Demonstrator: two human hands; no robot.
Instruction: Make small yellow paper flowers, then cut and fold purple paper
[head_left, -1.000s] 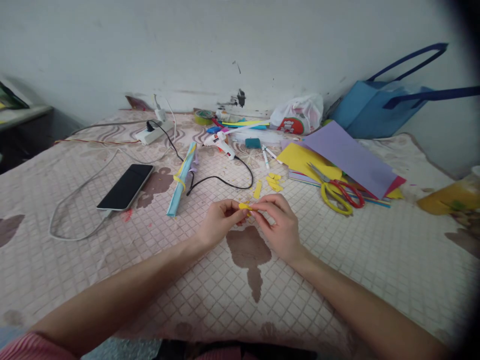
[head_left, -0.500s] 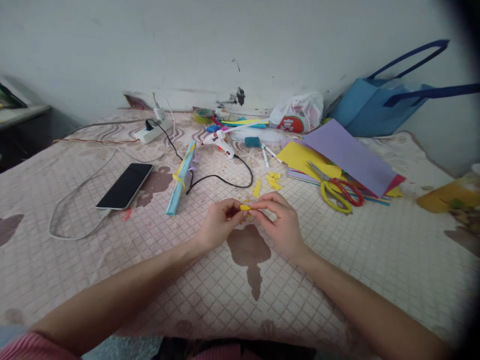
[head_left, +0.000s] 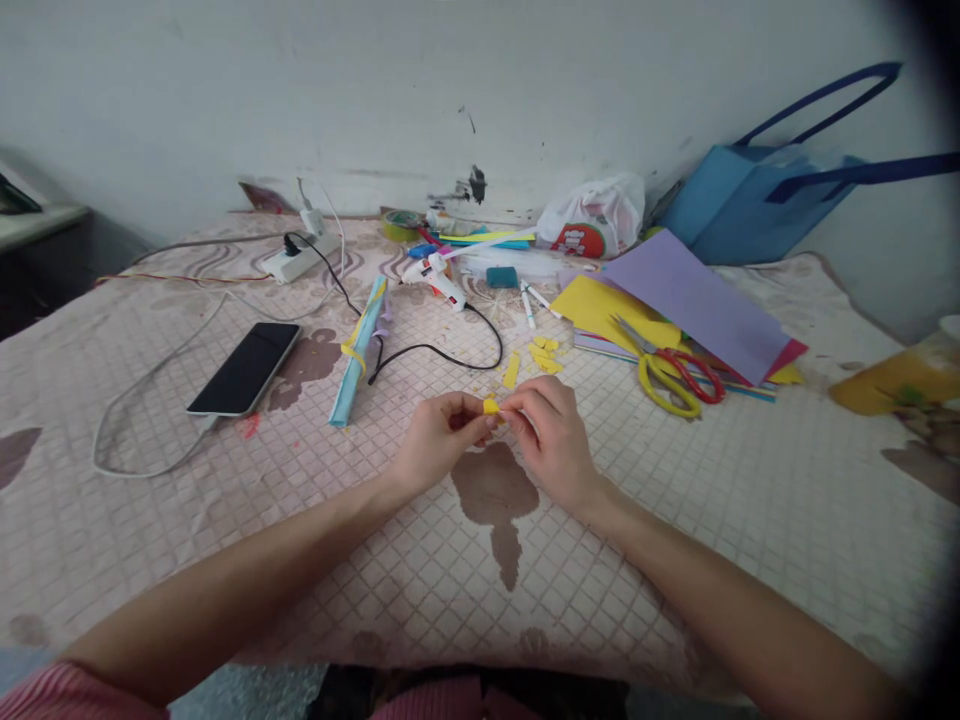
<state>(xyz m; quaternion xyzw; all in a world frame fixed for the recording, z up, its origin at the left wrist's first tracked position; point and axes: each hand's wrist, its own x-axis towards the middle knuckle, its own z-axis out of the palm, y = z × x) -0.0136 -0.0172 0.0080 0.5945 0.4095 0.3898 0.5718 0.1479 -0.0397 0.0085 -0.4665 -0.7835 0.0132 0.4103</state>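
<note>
A small piece of yellow paper (head_left: 490,406) is pinched between my two hands above the middle of the table. My left hand (head_left: 437,441) grips its left side with thumb and fingers. From the right, the fingertips of my right hand (head_left: 553,437) close on its other edge. Just beyond the hands lie several cut yellow paper pieces (head_left: 546,355) and a short yellow strip (head_left: 511,369). To the left rests a rolled light-blue paper stick (head_left: 358,355) with yellow and purple paper curled about it.
A white glue gun (head_left: 435,279) with a black cord lies behind the hands. Scissors (head_left: 667,370) rest by coloured paper sheets (head_left: 697,300) on the right. At left are a phone (head_left: 246,368) and a power strip (head_left: 300,258). A blue bag (head_left: 750,205) stands at the back right.
The yellow piece has turned slightly between my fingers and shows more of its face. Both hands stay nearly in place; the whole view has shifted a little.
</note>
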